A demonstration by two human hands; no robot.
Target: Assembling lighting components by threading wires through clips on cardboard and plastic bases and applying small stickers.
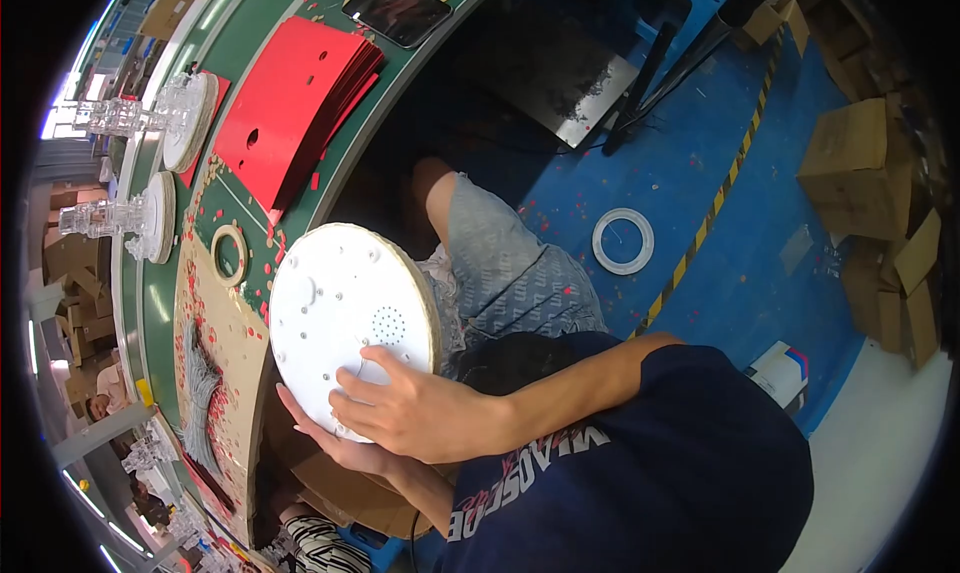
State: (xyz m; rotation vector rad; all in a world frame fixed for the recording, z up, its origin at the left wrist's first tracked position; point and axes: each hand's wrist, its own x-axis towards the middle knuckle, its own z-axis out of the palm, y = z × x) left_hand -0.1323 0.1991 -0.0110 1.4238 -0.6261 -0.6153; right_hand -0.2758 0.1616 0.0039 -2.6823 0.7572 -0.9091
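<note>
A white round base (pixel 330 313) with small screws, a patch of tiny holes and a cream-coloured edge is tilted up in front of me. My left hand (pixel 345 451) holds it from below at its lower rim, with part of the fingers hidden behind it. Across the lower part of its face lies my right hand (pixel 415 408), fingers bent and their tips against the surface. A pale round patch shows by those fingertips; whether something small is pinched there is hidden.
On the green table are a stack of red sheets (pixel 290 108), a phone (pixel 398 13), a tan ring (pixel 229 255), a bundle of grey wires (pixel 200 403) and clear ornate pieces on white discs (pixel 155 218). A white ring (pixel 622 241) lies on the blue floor; cardboard boxes (pixel 845 168) stand right.
</note>
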